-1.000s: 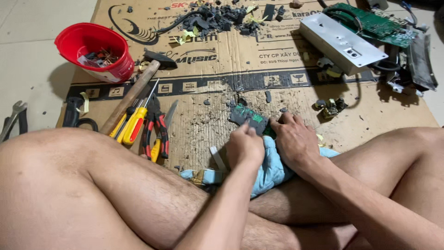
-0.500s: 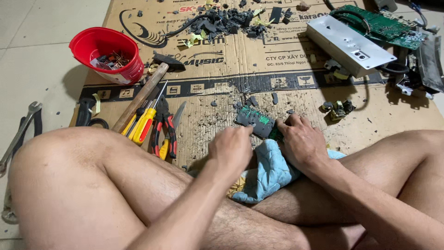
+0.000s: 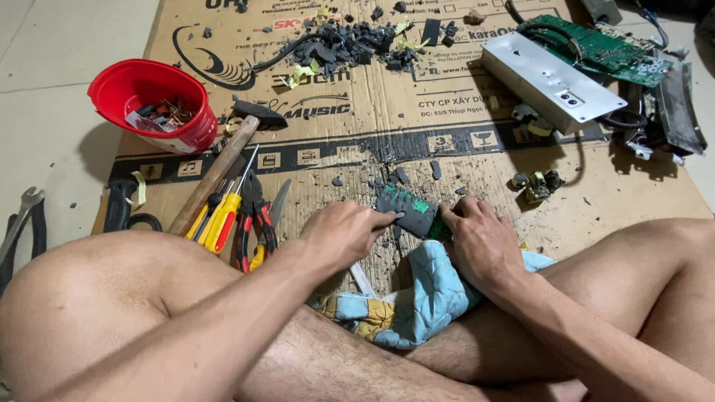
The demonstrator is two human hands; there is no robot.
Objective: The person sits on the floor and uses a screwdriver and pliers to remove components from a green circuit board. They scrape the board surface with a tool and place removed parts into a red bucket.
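Floor: pale tiles under a printed cardboard sheet [image 3: 387, 141].
Left hand [image 3: 344, 234]: fingers clenched on the block's left end.
Block [image 3: 408, 211]: grey-green, on the cardboard between both hands, long axis slanting down-right.
Right hand [image 3: 480, 242]: grasping its right end.

Both hands low between crossed legs

Left hand [image 3: 344, 234] curled into a closed grip, forearm reaching forward; right hand [image 3: 482, 242] palm down, fingers bent.
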